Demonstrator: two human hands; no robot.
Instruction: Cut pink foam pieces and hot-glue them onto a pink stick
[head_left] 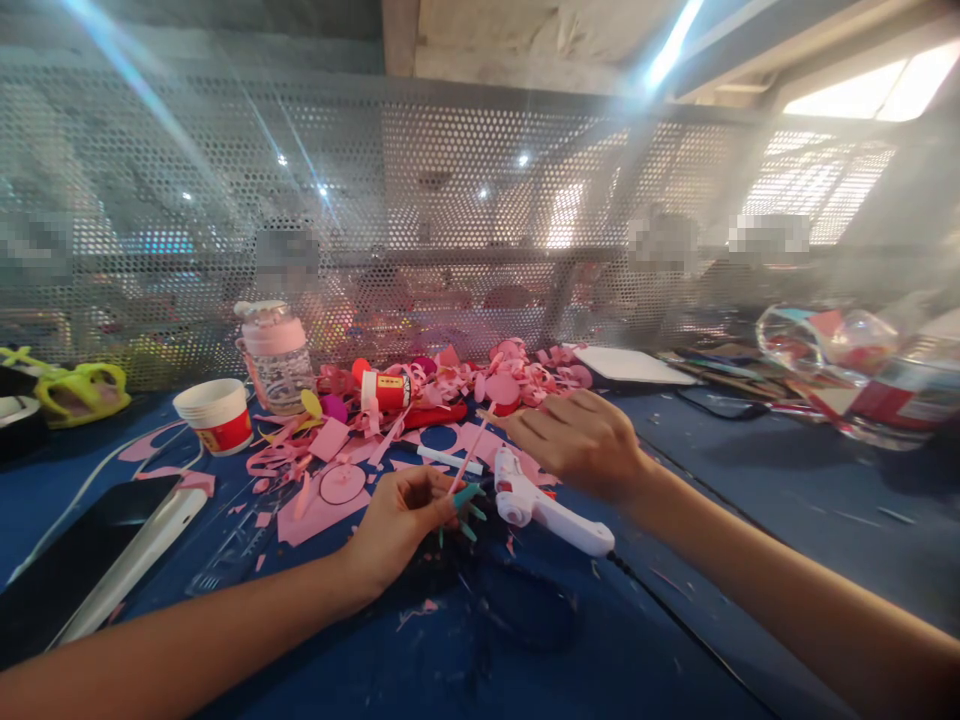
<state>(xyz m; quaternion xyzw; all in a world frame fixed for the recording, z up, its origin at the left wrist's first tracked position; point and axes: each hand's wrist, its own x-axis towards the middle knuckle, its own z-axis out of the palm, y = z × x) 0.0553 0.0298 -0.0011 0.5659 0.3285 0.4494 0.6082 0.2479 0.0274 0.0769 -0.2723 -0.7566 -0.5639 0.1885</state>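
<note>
My left hand (409, 520) is closed, its thumb and fingers pinching a teal paper piece with pointed tips (469, 497). A thin pink paper strip (470, 458) rises at a slant from that grip. At the strip's upper end are the fingertips of my right hand (581, 440), which is closed in a pinch around it. A white glue gun (555, 515) lies on the table just below my right hand, its nozzle end near the teal piece. Behind the hands, a white pen (450, 459) rests among pink paper scraps (322, 505).
Paper cups (217, 415) and a clear jar with a pink lid (275, 355) stand left. A phone (90, 560) lies near left. The glue gun's black cord (675, 610) crosses the blue table. Clear plastic containers (892, 400) stand right; a perforated metal screen (465, 190) runs behind.
</note>
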